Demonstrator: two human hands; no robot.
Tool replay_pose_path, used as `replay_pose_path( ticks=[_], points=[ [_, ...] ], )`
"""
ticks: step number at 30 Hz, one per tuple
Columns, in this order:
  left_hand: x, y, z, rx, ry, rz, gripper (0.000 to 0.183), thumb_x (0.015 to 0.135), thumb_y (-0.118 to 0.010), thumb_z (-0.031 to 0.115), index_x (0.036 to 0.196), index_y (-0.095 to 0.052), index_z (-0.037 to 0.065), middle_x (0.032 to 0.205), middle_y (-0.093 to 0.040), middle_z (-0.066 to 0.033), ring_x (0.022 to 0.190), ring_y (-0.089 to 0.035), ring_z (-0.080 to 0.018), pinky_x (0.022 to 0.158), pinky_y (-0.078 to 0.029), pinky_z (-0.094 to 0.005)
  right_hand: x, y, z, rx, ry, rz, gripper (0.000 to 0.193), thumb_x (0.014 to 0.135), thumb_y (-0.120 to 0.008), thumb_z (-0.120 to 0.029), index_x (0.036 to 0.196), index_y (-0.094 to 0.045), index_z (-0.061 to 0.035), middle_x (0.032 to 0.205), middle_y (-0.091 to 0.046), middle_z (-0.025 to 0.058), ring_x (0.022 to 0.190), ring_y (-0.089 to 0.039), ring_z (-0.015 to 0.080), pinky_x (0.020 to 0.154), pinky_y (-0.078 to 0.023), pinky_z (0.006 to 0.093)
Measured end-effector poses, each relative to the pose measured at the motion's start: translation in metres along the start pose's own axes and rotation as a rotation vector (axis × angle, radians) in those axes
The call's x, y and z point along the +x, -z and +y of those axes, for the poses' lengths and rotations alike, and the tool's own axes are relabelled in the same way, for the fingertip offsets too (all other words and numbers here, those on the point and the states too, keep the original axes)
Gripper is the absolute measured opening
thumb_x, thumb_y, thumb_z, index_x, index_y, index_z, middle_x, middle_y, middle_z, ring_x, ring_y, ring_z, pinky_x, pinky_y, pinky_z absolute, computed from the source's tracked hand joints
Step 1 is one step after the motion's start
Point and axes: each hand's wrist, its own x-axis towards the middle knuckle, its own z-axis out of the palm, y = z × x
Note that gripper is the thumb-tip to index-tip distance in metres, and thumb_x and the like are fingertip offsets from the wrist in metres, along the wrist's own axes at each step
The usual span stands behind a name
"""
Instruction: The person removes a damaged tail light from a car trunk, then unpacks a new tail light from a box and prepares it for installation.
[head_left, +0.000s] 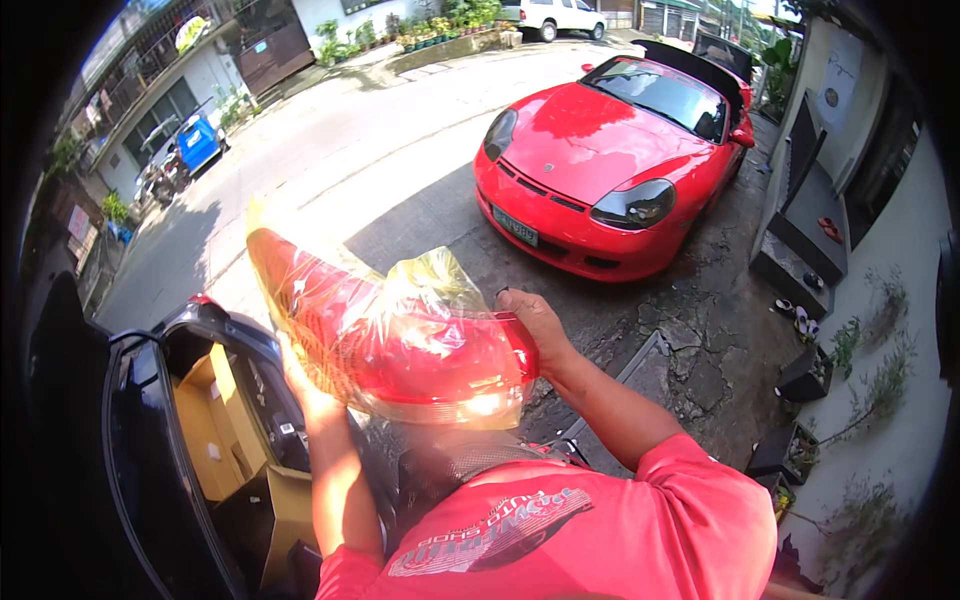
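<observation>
In front of my chest is a large red car tail light (430, 355), loosely wrapped in clear yellowish plastic film (430, 275). Its narrow end points up and to the left. My left hand (305, 375) supports the left underside, with most of its fingers hidden behind the light and film. My right hand (530, 318) grips the bare red end on the right, thumb on top. Glare washes out part of the lens and my left wrist.
At lower left, an opened cardboard box (215, 420) sits inside the open rear of a dark vehicle (140, 440). A red sports car (590, 165) is parked ahead. Potted plants (800, 370) and shoes (803, 318) line the right wall; the concrete there is cracked (690, 350).
</observation>
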Motion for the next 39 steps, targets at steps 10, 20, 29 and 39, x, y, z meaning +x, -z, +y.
replay_pose_path(
  ticks=[10, 20, 29, 39],
  points=[
    [0.09, 0.144, 0.212, 0.288, -0.4, 0.596, 0.066, 0.115, -0.032, 0.043, 0.155, -0.052, -0.005, 0.154, -0.06, -0.0234, 0.135, -0.062, -0.0463, 0.107, -0.055, -0.0713, -0.058, 0.126, -0.189, -0.56, 0.178, 0.033, 0.049, 0.111, -0.066, -0.043, 0.074, -0.055, -0.0125, 0.07, -0.042, -0.0103, 0.065, -0.038, 0.0022, 0.057, -0.03, 0.0251],
    [-0.013, 0.284, 0.177, 1.465, -0.276, 0.985, 0.064, 0.11, -0.043, 0.039, 0.156, -0.05, -0.004, 0.155, -0.058, -0.0249, 0.138, -0.06, -0.0462, 0.111, -0.051, -0.0669, -0.163, 0.12, -0.189, -1.532, -0.021, 0.484, 0.044, 0.1, -0.075, -0.045, 0.086, -0.074, -0.0031, 0.074, -0.068, 0.0151, 0.066, -0.067, 0.0316, 0.066, -0.05, 0.0436],
    [-0.098, 0.356, 0.12, 2.045, -0.102, 0.844, 0.066, 0.105, -0.053, 0.035, 0.157, -0.049, -0.004, 0.156, -0.056, -0.0262, 0.14, -0.057, -0.0462, 0.115, -0.047, -0.063, -0.192, 0.112, -0.148, -0.86, 0.248, 0.696, 0.048, 0.106, -0.073, -0.041, 0.077, -0.065, -0.0035, 0.067, -0.053, -0.0019, 0.063, -0.049, 0.0087, 0.058, -0.039, 0.0308],
    [-0.176, 0.436, 0.226, 2.202, -0.105, 0.954, 0.071, 0.099, -0.063, 0.031, 0.159, -0.048, -0.003, 0.158, -0.054, -0.0277, 0.143, -0.054, -0.0462, 0.119, -0.043, -0.0586, -0.224, 0.06, -0.159, 0.101, 0.382, 0.274, 0.035, 0.107, -0.073, -0.039, 0.103, -0.073, -0.0042, 0.086, -0.069, -0.0014, 0.077, -0.059, 0.0068, 0.07, -0.048, 0.0283]
  ],
)
